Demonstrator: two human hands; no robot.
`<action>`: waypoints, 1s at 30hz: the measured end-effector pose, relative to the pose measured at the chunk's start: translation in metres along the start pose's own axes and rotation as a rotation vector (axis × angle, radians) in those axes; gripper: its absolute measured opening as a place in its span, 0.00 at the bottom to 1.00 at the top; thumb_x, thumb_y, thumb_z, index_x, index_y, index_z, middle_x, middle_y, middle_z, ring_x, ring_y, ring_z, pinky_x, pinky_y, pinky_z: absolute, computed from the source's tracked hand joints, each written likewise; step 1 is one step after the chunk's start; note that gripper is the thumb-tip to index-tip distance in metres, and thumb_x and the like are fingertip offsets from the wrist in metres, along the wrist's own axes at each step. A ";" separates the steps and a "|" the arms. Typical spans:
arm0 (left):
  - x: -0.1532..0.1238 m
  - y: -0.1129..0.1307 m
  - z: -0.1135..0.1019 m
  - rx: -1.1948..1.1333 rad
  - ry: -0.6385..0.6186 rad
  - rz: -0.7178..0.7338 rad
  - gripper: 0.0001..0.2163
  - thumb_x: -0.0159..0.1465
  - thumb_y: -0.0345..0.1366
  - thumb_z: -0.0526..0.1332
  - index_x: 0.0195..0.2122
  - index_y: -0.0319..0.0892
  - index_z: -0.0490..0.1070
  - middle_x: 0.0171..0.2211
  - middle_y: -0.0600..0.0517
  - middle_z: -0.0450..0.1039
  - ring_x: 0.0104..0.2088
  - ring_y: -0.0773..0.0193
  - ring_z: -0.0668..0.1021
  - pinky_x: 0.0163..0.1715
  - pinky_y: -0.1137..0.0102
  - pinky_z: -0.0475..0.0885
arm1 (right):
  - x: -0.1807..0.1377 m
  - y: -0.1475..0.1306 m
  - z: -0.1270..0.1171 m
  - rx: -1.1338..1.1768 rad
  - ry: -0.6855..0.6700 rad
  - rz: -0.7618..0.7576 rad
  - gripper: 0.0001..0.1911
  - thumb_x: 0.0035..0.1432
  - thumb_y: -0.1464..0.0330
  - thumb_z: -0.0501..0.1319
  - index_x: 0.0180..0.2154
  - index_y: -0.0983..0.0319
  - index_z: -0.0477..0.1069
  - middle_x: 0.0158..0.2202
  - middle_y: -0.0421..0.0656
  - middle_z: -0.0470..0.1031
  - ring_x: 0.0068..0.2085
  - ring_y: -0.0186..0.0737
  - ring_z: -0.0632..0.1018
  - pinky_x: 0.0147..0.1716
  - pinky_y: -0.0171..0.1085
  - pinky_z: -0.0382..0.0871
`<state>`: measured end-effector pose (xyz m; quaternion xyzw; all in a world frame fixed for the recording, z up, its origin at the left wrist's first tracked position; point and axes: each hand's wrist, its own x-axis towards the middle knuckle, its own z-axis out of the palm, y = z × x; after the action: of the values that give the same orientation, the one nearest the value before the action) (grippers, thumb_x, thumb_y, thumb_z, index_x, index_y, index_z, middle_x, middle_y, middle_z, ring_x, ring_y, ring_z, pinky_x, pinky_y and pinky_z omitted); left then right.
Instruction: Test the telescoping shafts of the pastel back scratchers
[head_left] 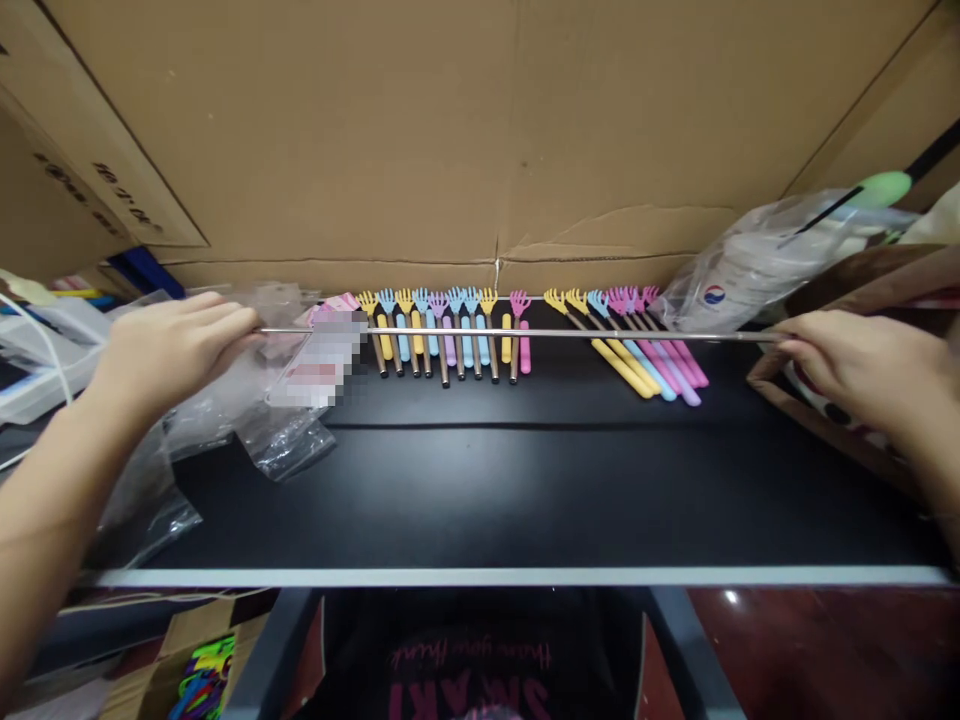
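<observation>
Stretched across the view is a thin silver telescopic back scratcher rod [495,333], drawn out long. My left hand [172,345] is closed round its left end, and my right hand [862,370] pinches the right end; both ends are hidden in the fingers. Behind and below the rod lies a row of short back scratchers [454,300] with small coloured claws and metal stems. Coloured handle tubes [448,342] lie beside those stems. To the right, a slanted bunch of back scratchers [626,370] has yellow, blue, purple and pink handles.
Clear plastic bags [217,410] and a blurred-out flat thing [319,365] lie on the black table [465,500] at left. A bagged white cup [739,280] stands at right. Cardboard [450,130] walls the back. Below left is a carton [142,680] of colourful pieces.
</observation>
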<state>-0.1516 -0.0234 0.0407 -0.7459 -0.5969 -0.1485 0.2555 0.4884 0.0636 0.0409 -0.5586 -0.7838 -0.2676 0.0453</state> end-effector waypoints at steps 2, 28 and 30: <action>-0.002 -0.002 0.003 -0.008 -0.009 0.019 0.21 0.65 0.47 0.41 0.24 0.50 0.67 0.24 0.47 0.66 0.33 0.56 0.73 0.26 0.62 0.51 | 0.001 0.000 0.000 0.003 -0.026 0.009 0.15 0.60 0.62 0.51 0.39 0.62 0.72 0.38 0.53 0.76 0.39 0.44 0.73 0.33 0.38 0.59; 0.031 0.170 -0.018 0.066 0.157 0.255 0.14 0.68 0.40 0.52 0.27 0.44 0.70 0.23 0.51 0.72 0.29 0.60 0.72 0.23 0.68 0.53 | 0.010 -0.180 -0.060 0.315 0.216 -0.284 0.20 0.67 0.59 0.44 0.33 0.60 0.69 0.26 0.41 0.75 0.26 0.35 0.73 0.23 0.34 0.50; 0.030 0.180 -0.021 0.043 0.119 0.278 0.13 0.68 0.39 0.54 0.28 0.44 0.70 0.23 0.52 0.72 0.28 0.61 0.72 0.23 0.69 0.53 | 0.007 -0.188 -0.065 0.340 0.191 -0.310 0.20 0.67 0.59 0.44 0.32 0.60 0.68 0.25 0.40 0.75 0.25 0.34 0.73 0.23 0.33 0.49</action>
<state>0.0317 -0.0387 0.0373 -0.8055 -0.4748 -0.1430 0.3246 0.3017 -0.0048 0.0289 -0.3881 -0.8861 -0.1872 0.1708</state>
